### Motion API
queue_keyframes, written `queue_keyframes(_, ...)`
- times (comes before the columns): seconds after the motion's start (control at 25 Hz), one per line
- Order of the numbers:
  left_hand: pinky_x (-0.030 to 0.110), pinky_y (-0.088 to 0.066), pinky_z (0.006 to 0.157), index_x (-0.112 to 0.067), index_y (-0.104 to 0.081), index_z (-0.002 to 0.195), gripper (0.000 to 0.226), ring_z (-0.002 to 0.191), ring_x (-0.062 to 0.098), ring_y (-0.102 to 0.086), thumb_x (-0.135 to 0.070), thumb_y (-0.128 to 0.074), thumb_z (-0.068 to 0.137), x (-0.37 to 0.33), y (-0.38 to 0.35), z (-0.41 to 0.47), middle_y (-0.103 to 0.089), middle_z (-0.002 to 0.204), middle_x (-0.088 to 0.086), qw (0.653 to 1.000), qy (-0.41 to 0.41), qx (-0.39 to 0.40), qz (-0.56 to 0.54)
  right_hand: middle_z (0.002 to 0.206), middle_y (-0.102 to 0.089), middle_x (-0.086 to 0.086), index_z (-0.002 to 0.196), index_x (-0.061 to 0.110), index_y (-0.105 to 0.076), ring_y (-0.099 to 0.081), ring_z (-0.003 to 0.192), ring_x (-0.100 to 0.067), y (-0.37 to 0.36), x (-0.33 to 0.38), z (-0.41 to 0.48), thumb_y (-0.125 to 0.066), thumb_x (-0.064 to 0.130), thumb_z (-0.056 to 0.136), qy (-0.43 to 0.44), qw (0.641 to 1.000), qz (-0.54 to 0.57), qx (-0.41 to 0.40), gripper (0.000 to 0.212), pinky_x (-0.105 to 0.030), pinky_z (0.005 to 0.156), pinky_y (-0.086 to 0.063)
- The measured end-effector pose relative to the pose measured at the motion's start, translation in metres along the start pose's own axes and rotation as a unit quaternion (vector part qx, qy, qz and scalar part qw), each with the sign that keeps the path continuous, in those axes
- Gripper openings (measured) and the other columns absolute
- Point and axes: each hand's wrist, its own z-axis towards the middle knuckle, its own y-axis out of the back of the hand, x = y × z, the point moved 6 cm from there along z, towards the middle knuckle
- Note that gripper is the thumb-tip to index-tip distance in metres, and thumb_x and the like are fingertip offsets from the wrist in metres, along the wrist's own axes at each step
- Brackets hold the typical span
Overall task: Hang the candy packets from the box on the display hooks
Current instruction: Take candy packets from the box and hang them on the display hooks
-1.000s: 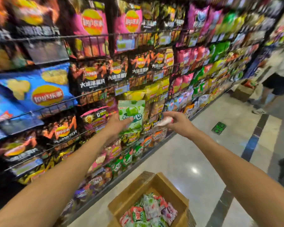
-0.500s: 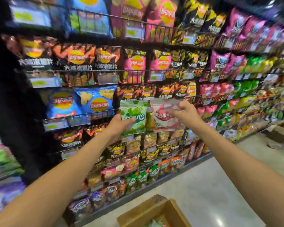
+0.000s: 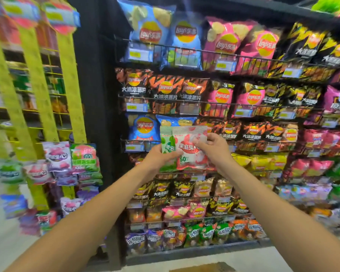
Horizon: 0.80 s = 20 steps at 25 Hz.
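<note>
My left hand (image 3: 161, 158) grips a green candy packet (image 3: 167, 143) from below, held upright in front of the chip shelves. My right hand (image 3: 214, 148) pinches a white and red candy packet (image 3: 188, 154) by its upper right side; it overlaps the green one's right half. To the left, candy packets hang on display hooks (image 3: 71, 163) in purple, green and pink, blurred by motion. Only the top edge of the cardboard box (image 3: 202, 268) shows at the bottom of the view.
Black wire shelves (image 3: 224, 55) full of chip bags fill the middle and right. A black shelf end post (image 3: 94, 95) separates them from the hook display. Yellow-green strips (image 3: 35, 85) hang in front of shelving on the left. Pale floor (image 3: 4, 232) lies below.
The view has swung left, bringing the hanging candy display into sight. My right hand has brought the red packet against the green one. The box has dropped almost out of view.
</note>
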Motion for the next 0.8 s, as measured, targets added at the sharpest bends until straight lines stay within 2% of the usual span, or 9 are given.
queue_keyframes(0.08,0.044,-0.057,0.102,-0.012,-0.064,0.127,0.046,0.108,0.024,-0.075,-0.026,-0.084,0.087,-0.002,0.028,-0.011,-0.079,0.115,0.004,1.000,-0.002,-0.027,0.004,0.106,-0.073,-0.003,0.116,0.019,-0.058,-0.072,0.090,-0.018,-0.028,0.008,0.000,-0.079,0.038,0.090,0.010,1.000,0.002,0.018,0.038,-0.027,0.072,-0.056)
queue_keyframes(0.16,0.043,-0.059,0.098,-0.012,-0.063,0.128,0.043,0.108,0.025,-0.075,-0.022,-0.081,0.090,-0.001,0.053,-0.022,-0.078,0.117,0.005,0.999,0.002,-0.039,-0.001,0.100,-0.077,-0.014,0.116,0.010,-0.067,-0.076,0.081,-0.027,-0.057,0.009,0.005,-0.078,0.041,0.091,0.017,0.999,0.009,0.031,0.041,-0.035,0.068,-0.061)
queue_keyframes(0.24,0.043,-0.060,0.096,-0.013,-0.063,0.129,0.040,0.107,0.025,-0.076,-0.020,-0.079,0.092,-0.001,0.074,-0.031,-0.078,0.118,0.006,0.999,-0.001,-0.049,-0.002,0.097,-0.079,-0.008,0.112,0.012,-0.072,-0.076,0.077,-0.020,-0.083,0.014,0.005,-0.076,0.039,0.092,0.028,0.999,0.023,0.038,0.034,-0.030,0.064,-0.060)
queue_keyframes(0.36,0.041,-0.061,0.093,-0.013,-0.063,0.127,0.040,0.104,0.022,-0.077,-0.021,-0.080,0.091,0.003,0.127,-0.045,-0.078,0.115,0.004,0.996,-0.002,-0.090,-0.002,0.101,-0.078,0.003,0.107,0.016,-0.075,-0.074,0.094,-0.013,-0.139,0.020,0.011,-0.073,0.039,0.095,0.042,0.996,0.019,0.072,0.027,-0.029,0.076,-0.060)
queue_keyframes(0.48,0.031,-0.059,0.082,-0.015,-0.063,0.119,0.035,0.095,0.016,-0.078,-0.023,-0.081,0.090,0.008,0.189,-0.059,-0.079,0.110,0.004,0.988,-0.002,-0.152,0.001,0.101,-0.078,0.006,0.112,0.016,-0.074,-0.074,0.089,-0.004,-0.201,0.026,0.010,-0.072,0.036,0.096,0.027,0.991,0.036,0.127,0.025,-0.016,0.069,-0.055)
queue_keyframes(0.6,0.015,-0.054,0.063,-0.018,-0.061,0.107,0.026,0.081,0.006,-0.075,-0.022,-0.081,0.090,0.008,0.246,-0.073,-0.078,0.103,0.002,0.981,-0.003,-0.192,0.010,0.100,-0.080,0.001,0.113,0.016,-0.072,-0.076,0.087,-0.007,-0.260,0.026,0.010,-0.074,0.031,0.095,0.004,0.984,0.043,0.174,0.023,-0.025,0.075,-0.060)
queue_keyframes(0.68,0.012,-0.052,0.057,-0.018,-0.061,0.104,0.024,0.078,0.005,-0.075,-0.021,-0.080,0.090,0.013,0.288,-0.079,-0.078,0.101,0.002,0.981,0.000,-0.194,0.014,0.093,-0.080,0.001,0.110,0.016,-0.072,-0.075,0.080,-0.006,-0.302,0.028,0.011,-0.073,0.028,0.096,0.003,0.981,0.033,0.191,0.019,-0.033,0.072,-0.058)
queue_keyframes(0.76,0.015,-0.056,0.062,-0.015,-0.062,0.107,0.026,0.081,0.008,-0.077,-0.020,-0.080,0.090,0.015,0.327,-0.086,-0.079,0.104,0.006,0.980,0.002,-0.200,0.012,0.093,-0.081,-0.001,0.109,0.016,-0.073,-0.075,0.083,-0.011,-0.342,0.028,0.014,-0.075,0.026,0.095,-0.014,0.979,0.038,0.197,0.017,-0.035,0.071,-0.058)
queue_keyframes(0.8,0.021,-0.059,0.069,-0.014,-0.063,0.111,0.029,0.085,0.011,-0.078,-0.022,-0.081,0.089,0.019,0.347,-0.089,-0.079,0.106,0.007,0.980,0.008,-0.199,0.015,0.096,-0.081,-0.004,0.108,0.015,-0.074,-0.076,0.085,-0.014,-0.362,0.028,0.015,-0.075,0.024,0.095,-0.023,0.978,0.046,0.201,0.017,-0.034,0.070,-0.059)
